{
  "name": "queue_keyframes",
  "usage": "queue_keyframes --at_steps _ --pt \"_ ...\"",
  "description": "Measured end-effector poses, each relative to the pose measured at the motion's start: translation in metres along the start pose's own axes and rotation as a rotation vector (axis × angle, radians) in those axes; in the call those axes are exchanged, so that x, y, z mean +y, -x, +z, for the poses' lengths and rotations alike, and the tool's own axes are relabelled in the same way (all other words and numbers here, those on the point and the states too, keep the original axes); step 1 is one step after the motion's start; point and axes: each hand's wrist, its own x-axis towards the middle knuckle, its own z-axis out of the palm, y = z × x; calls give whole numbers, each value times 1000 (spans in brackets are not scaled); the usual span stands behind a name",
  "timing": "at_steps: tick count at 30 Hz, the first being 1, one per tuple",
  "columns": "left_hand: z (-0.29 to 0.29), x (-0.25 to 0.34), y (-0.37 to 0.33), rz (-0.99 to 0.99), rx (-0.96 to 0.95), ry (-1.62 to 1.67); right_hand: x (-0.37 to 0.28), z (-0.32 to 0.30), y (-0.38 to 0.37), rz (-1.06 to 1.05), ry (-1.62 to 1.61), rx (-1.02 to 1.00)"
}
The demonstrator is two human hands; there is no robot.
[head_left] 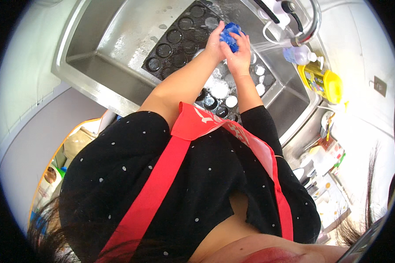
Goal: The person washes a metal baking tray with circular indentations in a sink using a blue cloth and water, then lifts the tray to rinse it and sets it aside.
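Both my hands are closed around a wet blue scrubber (pixel 231 37), which looks like a sponge or mesh cloth with white foam on it. My left hand (pixel 214 44) grips it from the left side. From below and the right, my right hand (pixel 238 58) presses its fingers into it. Beneath them, a black mat (pixel 180 60) with rows of round rings lies in the metal sink (pixel 123 39). White suds and water cover part of the mat near my forearms. A spray runs from the faucet (pixel 296 41) toward my hands.
On the sink's right edge stand a clear pump bottle (pixel 296 56) and a yellow container (pixel 328 84). Further down on the right, the counter holds utensils and assorted items. Below the sink at left is an orange-edged bag (pixel 77 142) with things inside.
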Motion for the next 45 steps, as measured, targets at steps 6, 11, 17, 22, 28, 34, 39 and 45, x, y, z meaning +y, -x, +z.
queue_keyframes --at_steps 6,11,17,22,28,34,39,45 --pt "-27 17 18 19 -79 14 -39 25 -18 -219 24 -63" --pt "-29 21 21 2 -63 6 -50 34 -36 -352 18 -62" --pt "-44 22 28 -43 -29 -74 -57 21 -25 4 37 -208" --pt "-51 48 52 -43 286 -325 -90 -57 -5 -413 -66 54" --pt "-90 96 90 66 645 -429 -87 -145 -58 248 -220 368" --pt "-75 95 101 102 573 -451 -114 -80 -68 86 -471 45" --pt "-69 87 86 200 258 -548 -92 -66 -46 91 -828 296" --pt "-54 63 65 136 94 -626 -21 17 16 910 -709 -462"
